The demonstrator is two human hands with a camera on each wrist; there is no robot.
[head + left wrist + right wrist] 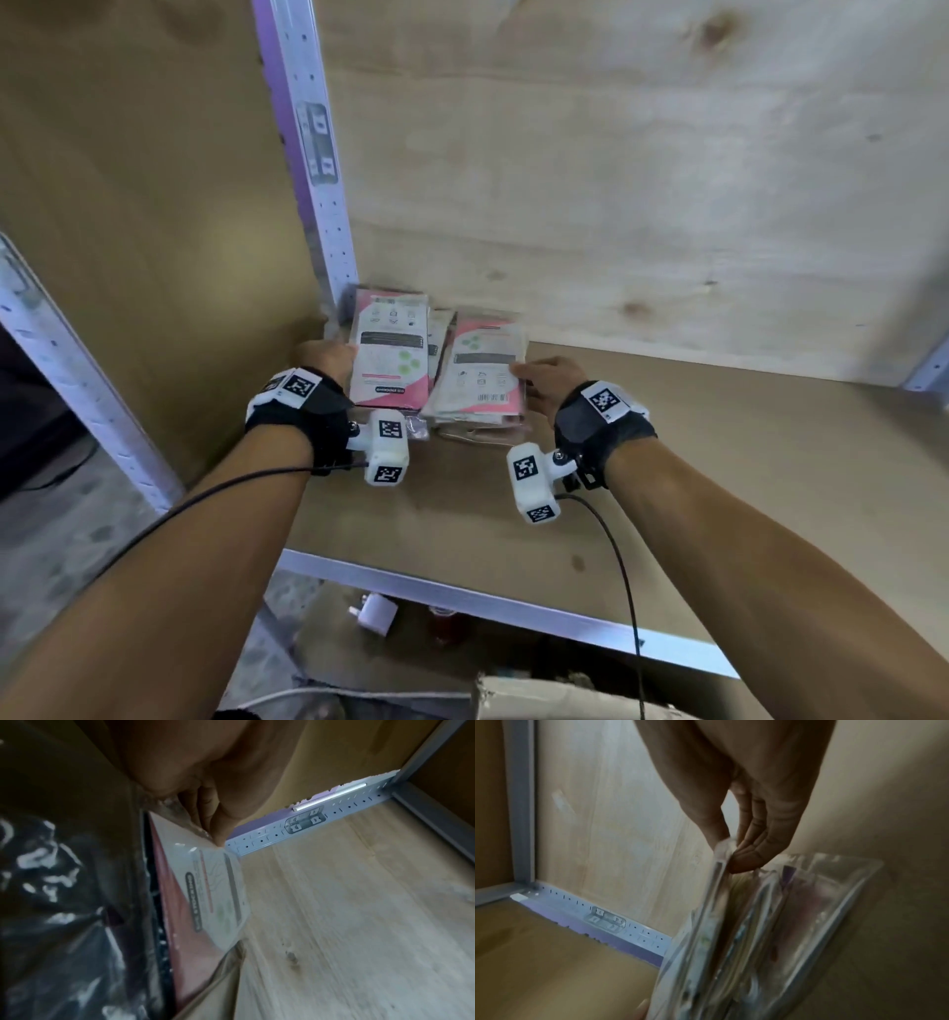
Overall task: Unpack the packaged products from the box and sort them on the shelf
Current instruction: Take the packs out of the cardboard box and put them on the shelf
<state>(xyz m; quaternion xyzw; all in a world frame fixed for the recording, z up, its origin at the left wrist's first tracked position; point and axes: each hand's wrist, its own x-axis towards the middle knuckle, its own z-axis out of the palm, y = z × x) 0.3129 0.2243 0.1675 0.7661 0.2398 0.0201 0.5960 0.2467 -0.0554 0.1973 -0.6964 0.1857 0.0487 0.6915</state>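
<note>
Lying in two stacks in the shelf (667, 462) back-left corner: flat packets (390, 354) in glossy sleeves. Left hand (326, 360) gripping the left stack's edge, right hand (552, 377) pinching the right stack's (482, 370) top packet. Probably light, bendy, slippery; best gripping by the edges.

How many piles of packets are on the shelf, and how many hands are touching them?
Piles of packets: 2, a left pile and a right pile; packets per pile cannot be counted.
Hands: 2, the left hand on the left pile, the right hand pinching the right pile.
Total: 4
</note>
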